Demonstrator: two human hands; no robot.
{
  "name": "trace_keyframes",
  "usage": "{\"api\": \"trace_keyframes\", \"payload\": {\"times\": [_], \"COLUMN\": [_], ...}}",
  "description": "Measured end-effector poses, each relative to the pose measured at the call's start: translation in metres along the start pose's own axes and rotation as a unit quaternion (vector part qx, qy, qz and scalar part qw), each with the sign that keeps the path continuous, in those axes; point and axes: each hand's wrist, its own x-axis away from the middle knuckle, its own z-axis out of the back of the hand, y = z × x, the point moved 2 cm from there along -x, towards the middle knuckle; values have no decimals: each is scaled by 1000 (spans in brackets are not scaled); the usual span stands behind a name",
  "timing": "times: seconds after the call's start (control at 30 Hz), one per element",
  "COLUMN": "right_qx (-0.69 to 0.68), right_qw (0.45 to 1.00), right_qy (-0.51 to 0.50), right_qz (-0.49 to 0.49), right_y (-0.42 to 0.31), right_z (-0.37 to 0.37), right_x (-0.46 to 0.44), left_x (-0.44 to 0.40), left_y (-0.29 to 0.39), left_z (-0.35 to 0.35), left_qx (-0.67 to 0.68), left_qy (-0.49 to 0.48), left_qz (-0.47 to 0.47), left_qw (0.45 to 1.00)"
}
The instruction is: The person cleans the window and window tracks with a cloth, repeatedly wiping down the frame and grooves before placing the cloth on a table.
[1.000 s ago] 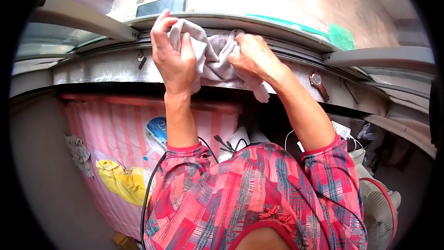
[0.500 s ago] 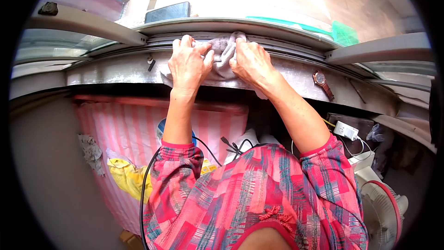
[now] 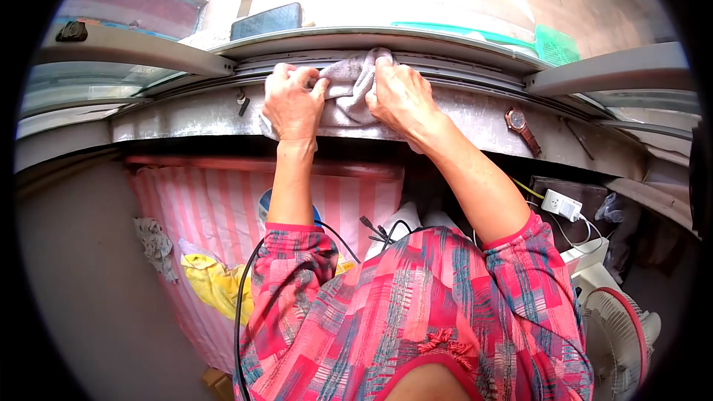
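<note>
A grey cloth [image 3: 347,110] lies bunched over the metal window track [image 3: 460,78] and hangs onto the sill [image 3: 200,117]. My left hand [image 3: 294,104] has its fingers curled on the cloth's left part. Pressed into the track, the right part of the cloth is gripped by my right hand [image 3: 403,96], its fingers bent round the fabric. Both sets of fingertips are partly hidden in the folds.
On the sill lie a wristwatch [image 3: 518,123] to the right and a small dark latch-like piece [image 3: 243,105] to the left. Sliding panes flank the opening. Outside are a dark flat panel [image 3: 266,21] and green mesh [image 3: 555,46]. A fan [image 3: 613,334] stands lower right.
My left hand has shifted slightly left and down with its part of the cloth. The right hand still grips the cloth at nearly the same spot. The view has moved a little.
</note>
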Motion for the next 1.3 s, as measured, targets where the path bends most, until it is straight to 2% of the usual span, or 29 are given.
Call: {"api": "trace_keyframes", "payload": {"times": [0.07,0.13,0.27,0.33,0.4,0.43,0.47,0.57,0.67,0.73,0.8,0.83,0.9,0.93,1.0,1.03,1.07,1.1,1.13,1.2,1.3], "right_qx": [3,16,30,25,20,16,16,16,-4,-53,-57,-87,-145,-182,-224,-224,-225,-229,-239,-313,-447], "right_qw": [1000,1000,999,1000,1000,1000,1000,1000,999,998,998,995,985,976,971,971,970,969,962,933,860], "right_qy": [1,4,7,5,11,14,16,18,23,-6,-18,-42,-69,-100,-50,-60,-70,-79,-110,-157,-198], "right_qz": [4,7,10,3,4,9,10,18,23,29,35,-7,-65,-63,-66,-64,-64,-39,-67,-84,-145], "right_y": [0,0,-1,-1,1,1,1,1,-4,-12,-10,-6,7,13,25,24,24,26,18,21,19], "right_z": [-1,-3,-4,-3,-3,-4,-3,-2,5,12,12,13,9,14,8,7,4,3,11,4,8], "right_x": [0,0,1,0,0,0,0,3,0,-3,-15,-17,-22,-18,-16,-19,-22,-25,-24,-32,-34], "left_x": [-2,-7,-22,-27,-28,-27,-22,-16,-19,-28,-38,-45,-47,-44,-32,-27,-24,-29,-34,-40,-48], "left_y": [-1,-3,9,15,19,20,20,24,26,37,52,54,51,49,47,50,44,35,26,23,17], "left_z": [3,10,4,1,2,-2,-5,-6,-6,-9,-6,-5,-4,-4,-3,1,-7,-18,-27,-22,-26], "left_qx": [29,107,28,52,39,20,34,-24,-11,59,24,27,23,27,59,88,175,237,297,366,372], "left_qy": [8,-31,-39,-42,-34,4,-7,-74,-115,-231,-312,-310,-418,-415,-363,-347,-337,-383,-426,-480,-488], "left_qz": [-30,27,45,60,39,-23,-39,-71,-81,-82,6,4,37,38,24,29,81,76,74,137,134], "left_qw": [999,993,998,996,998,1000,999,994,990,968,950,950,908,909,930,933,921,890,851,785,778]}}
